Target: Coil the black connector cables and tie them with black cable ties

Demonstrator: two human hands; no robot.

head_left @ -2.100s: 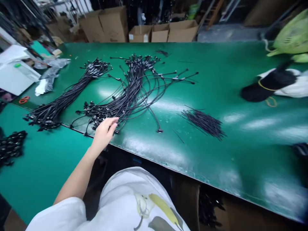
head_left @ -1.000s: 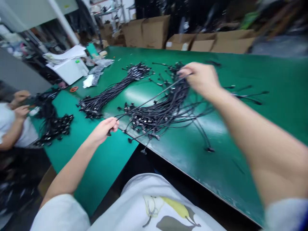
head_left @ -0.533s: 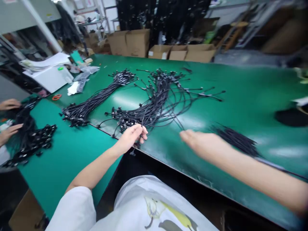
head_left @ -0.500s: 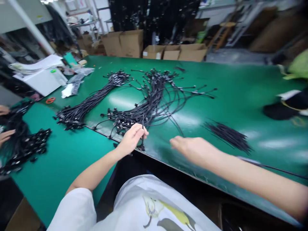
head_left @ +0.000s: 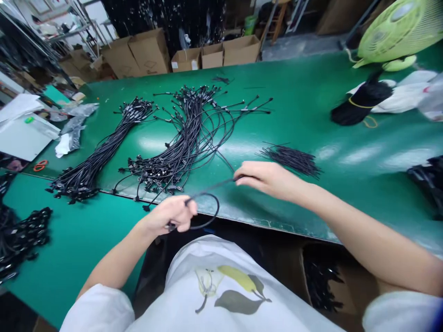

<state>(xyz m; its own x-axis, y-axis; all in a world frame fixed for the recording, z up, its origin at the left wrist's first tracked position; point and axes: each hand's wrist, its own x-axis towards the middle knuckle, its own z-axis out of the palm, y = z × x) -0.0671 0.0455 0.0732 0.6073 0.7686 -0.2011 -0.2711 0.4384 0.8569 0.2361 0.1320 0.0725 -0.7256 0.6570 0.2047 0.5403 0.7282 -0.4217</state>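
Black cable [head_left: 218,210], a single one, is stretched above the near edge of the green table [head_left: 311,106]. The left hand [head_left: 171,216] is clenched around one end, where the cable curls into a loop, and the right hand [head_left: 266,177] pinches the other end. Two cable heaps lie beyond on the table: a loose tangle [head_left: 187,138] just behind the hands and a tidier bundle [head_left: 104,152] to its left. A third heap [head_left: 20,235] sits on the lower table. One small pile of cable ties [head_left: 292,159] lies near the right hand. Five cardboard boxes [head_left: 148,48] stand behind the table, their contents hidden.
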